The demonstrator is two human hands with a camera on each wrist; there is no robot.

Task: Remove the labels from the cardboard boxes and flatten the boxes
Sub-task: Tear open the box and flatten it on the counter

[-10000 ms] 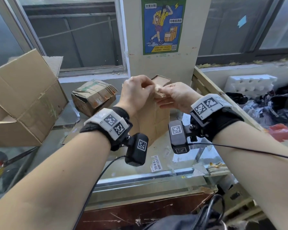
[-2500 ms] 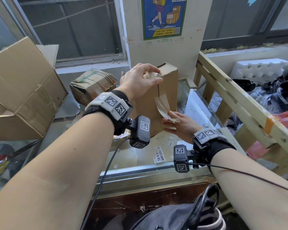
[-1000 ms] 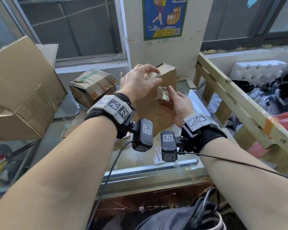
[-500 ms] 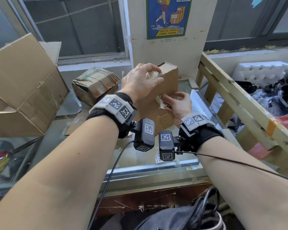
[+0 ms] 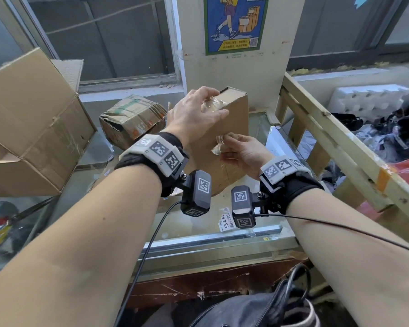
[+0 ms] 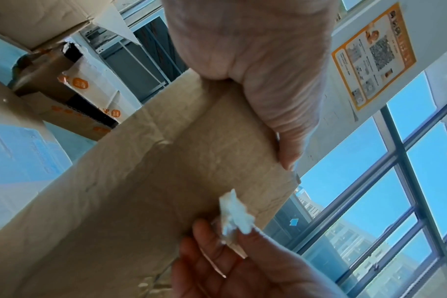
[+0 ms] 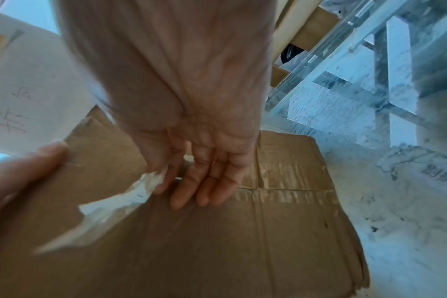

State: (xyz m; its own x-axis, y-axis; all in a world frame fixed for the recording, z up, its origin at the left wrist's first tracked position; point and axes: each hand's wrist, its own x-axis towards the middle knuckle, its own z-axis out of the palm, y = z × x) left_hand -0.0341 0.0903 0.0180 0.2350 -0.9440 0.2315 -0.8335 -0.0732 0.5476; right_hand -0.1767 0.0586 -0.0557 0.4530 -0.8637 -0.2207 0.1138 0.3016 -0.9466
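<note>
On the glass surface (image 5: pixel 198 223) the left hand (image 5: pixel 194 114) grips the box (image 5: pixel 236 119) — right fingers (image 5: pixel 232 138) pinch tape (image 5: pixel 219 145); best peeled low, steadily.

the left hand (image 5: pixel 194 114) hides the cardboard box's (image 5: pixel 236 119) upper left corner.

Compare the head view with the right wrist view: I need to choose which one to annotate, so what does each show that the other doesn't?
Only the head view shows the left hand gripping the top of the box, the crushed box behind it, the big open box and the poster.

Only the right wrist view shows the taped seam on the box.

Both show the right hand pinching a crumpled strip of tape against the box.
</note>
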